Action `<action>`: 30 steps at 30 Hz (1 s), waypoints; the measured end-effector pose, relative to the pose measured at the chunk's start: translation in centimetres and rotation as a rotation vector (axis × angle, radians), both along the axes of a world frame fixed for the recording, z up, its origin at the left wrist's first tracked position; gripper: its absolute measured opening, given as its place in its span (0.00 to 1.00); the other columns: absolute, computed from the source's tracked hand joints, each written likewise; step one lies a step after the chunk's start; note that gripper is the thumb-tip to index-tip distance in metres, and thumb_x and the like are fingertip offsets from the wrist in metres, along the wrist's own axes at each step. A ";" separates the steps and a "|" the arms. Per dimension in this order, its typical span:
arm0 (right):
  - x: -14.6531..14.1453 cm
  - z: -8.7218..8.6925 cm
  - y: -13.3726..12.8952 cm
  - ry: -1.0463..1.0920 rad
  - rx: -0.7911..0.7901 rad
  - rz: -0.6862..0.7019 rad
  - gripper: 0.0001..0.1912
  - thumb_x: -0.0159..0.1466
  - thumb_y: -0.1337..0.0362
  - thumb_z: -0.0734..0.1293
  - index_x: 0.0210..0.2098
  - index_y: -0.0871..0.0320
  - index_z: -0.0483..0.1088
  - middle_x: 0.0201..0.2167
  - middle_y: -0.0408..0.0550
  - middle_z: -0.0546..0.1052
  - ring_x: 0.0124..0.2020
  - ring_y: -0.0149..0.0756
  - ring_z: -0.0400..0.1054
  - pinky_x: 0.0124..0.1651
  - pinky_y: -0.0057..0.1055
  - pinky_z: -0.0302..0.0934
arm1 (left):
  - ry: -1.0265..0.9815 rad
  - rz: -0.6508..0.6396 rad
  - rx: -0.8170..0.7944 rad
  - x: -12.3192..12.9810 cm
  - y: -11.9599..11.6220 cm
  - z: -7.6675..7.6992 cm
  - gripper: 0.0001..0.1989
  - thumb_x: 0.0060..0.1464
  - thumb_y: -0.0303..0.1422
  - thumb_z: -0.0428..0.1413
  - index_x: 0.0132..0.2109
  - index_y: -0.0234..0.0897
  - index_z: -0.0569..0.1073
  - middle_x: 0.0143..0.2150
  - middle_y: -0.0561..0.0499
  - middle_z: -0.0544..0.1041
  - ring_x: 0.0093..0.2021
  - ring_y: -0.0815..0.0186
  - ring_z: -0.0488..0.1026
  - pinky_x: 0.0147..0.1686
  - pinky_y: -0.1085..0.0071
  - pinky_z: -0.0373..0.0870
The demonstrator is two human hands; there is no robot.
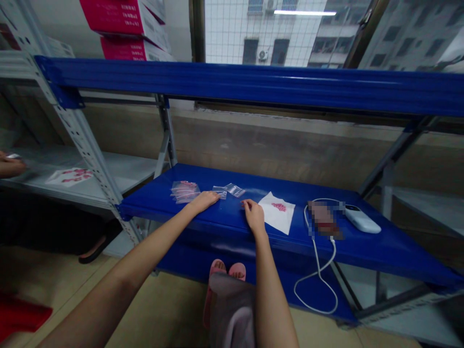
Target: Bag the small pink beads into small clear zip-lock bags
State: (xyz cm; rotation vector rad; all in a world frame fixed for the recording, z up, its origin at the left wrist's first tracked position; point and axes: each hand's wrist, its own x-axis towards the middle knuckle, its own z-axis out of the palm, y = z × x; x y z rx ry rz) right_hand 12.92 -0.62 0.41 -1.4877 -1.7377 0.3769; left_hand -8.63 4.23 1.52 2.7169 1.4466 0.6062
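On a blue shelf (250, 186), my left hand (206, 201) has its fingers closed at the edge of a small clear plastic bag (222, 190). Another clear bag (235, 190) lies just beyond it. Left of that hand is a pile of clear bags (184, 192), with pinkish pieces showing in them. My right hand (253, 215) is raised slightly at the shelf front, thumb and forefinger pinched together; anything between them is too small to make out. Close to its right lies a white paper sheet (281, 221) bearing a small heap of pink pieces (279, 207).
Right of the paper sit a blurred-out object (324, 220), a white device (362, 220) and a looped white cable (315, 275). A blue beam (253, 89) crosses above the shelf. At far left, another person's hand (10, 166) is near a paper with pink pieces (70, 176).
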 end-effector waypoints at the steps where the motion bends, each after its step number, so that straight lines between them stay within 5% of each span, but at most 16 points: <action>1: 0.0 0.0 0.0 0.003 0.001 0.004 0.15 0.63 0.63 0.55 0.38 0.57 0.73 0.34 0.48 0.78 0.38 0.37 0.70 0.43 0.30 0.59 | 0.016 0.003 -0.003 0.0 -0.2 0.0 0.06 0.51 0.23 0.52 0.32 0.33 0.74 0.33 0.43 0.78 0.37 0.62 0.75 0.40 0.72 0.67; 5: -0.1 0.3 -0.1 0.025 0.018 0.009 0.15 0.62 0.64 0.56 0.37 0.57 0.73 0.34 0.48 0.78 0.38 0.37 0.71 0.44 0.31 0.60 | -0.004 0.042 0.001 0.3 -1.1 0.6 0.08 0.53 0.25 0.51 0.34 0.32 0.75 0.35 0.42 0.78 0.37 0.60 0.75 0.38 0.70 0.67; 13: -0.5 -0.1 0.4 0.387 -0.012 0.029 0.20 0.58 0.56 0.63 0.45 0.61 0.71 0.40 0.51 0.77 0.41 0.39 0.71 0.45 0.32 0.63 | -0.813 0.092 -0.192 7.1 -1.0 0.1 0.03 0.45 0.28 0.59 0.28 0.31 0.75 0.24 0.49 0.77 0.24 0.65 0.73 0.27 0.71 0.68; 17: 0.0 -0.3 0.6 0.427 -0.018 -0.039 0.19 0.58 0.56 0.62 0.43 0.60 0.73 0.42 0.51 0.76 0.45 0.43 0.70 0.47 0.36 0.62 | -0.870 -0.010 -0.201 10.2 -1.0 -0.7 0.02 0.43 0.24 0.59 0.25 0.32 0.73 0.25 0.49 0.77 0.28 0.66 0.73 0.31 0.71 0.69; 22: 0.4 -0.6 0.9 0.452 -0.025 -0.040 0.19 0.59 0.54 0.60 0.39 0.59 0.75 0.38 0.48 0.78 0.44 0.43 0.70 0.46 0.37 0.63 | -0.871 -0.032 -0.175 10.5 -0.9 -1.0 0.06 0.41 0.25 0.60 0.22 0.32 0.70 0.24 0.51 0.75 0.26 0.68 0.72 0.31 0.72 0.68; 30: 0.4 -0.6 0.6 0.390 -0.066 -0.032 0.24 0.62 0.54 0.54 0.37 0.63 0.76 0.33 0.50 0.79 0.35 0.40 0.71 0.39 0.32 0.63 | -1.061 -0.132 -0.634 10.7 -0.9 -1.5 0.09 0.41 0.28 0.61 0.24 0.31 0.67 0.19 0.53 0.72 0.22 0.69 0.72 0.27 0.72 0.69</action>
